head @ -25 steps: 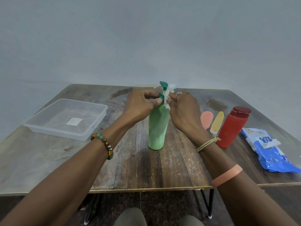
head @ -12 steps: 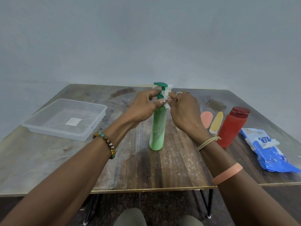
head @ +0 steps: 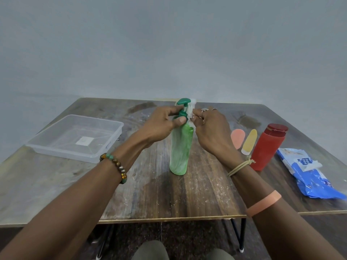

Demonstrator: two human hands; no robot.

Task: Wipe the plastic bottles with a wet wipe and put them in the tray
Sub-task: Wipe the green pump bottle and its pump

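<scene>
A light green pump bottle [head: 180,151] with a dark green pump head stands upright at the table's middle. My left hand [head: 161,124] grips its neck, thumb across the collar. My right hand [head: 212,128] pinches a white wet wipe [head: 190,113] against the pump stem on the right side. A red bottle [head: 267,147] with a dark red cap stands to the right. Next to it lie a small yellow bottle [head: 248,141] and a small orange one [head: 237,137]. The clear plastic tray [head: 112,139] sits at the left with nothing in it.
A blue wet-wipe pack [head: 311,177] lies at the table's right edge with a wipe sticking out. The wooden table [head: 169,194] ends just in front of my knees; a grey wall stands behind it.
The pump head has turned from pointing toward me to pointing left. My right hand keeps the wipe on the pump stem, and both hands stay at the bottle's neck.
</scene>
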